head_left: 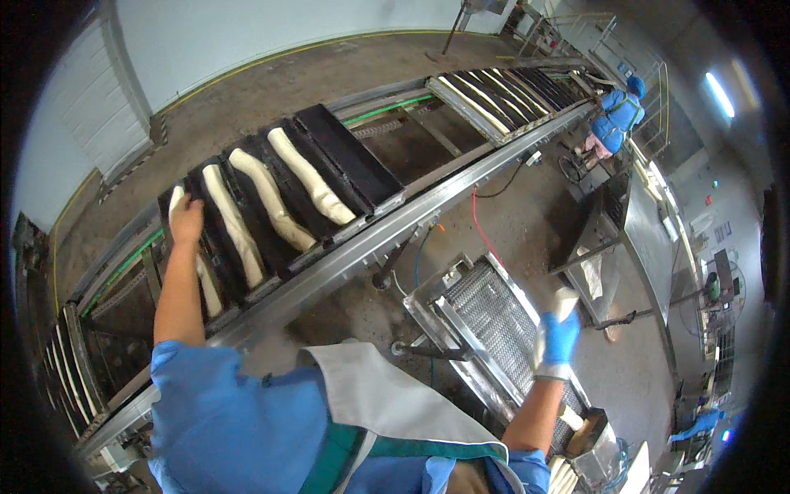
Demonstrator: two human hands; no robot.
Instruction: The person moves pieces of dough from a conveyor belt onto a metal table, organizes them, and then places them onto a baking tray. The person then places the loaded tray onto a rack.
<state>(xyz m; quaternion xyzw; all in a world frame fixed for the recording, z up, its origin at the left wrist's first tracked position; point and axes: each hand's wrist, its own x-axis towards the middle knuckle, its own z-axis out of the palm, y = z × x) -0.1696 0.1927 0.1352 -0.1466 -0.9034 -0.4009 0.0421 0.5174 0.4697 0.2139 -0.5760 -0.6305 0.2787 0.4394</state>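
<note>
A black fluted baking tray (346, 152) rides the long conveyor and holds several long pale dough pieces (267, 198). My bare left hand (186, 219) rests on the far end of the leftmost dough piece (207, 284) in the tray's left channel, fingers curled on it. My right hand (558, 337), in a blue glove, is raised over a small mesh belt (494, 317) and grips a pale lump of dough (564, 301).
A second tray with dough strips (494, 97) travels further up the conveyor rail (428, 210). A person in blue clothes and a blue cap (619, 115) stands at its far end. A steel table (650, 239) stands right, and more trays (70, 370) sit lower left.
</note>
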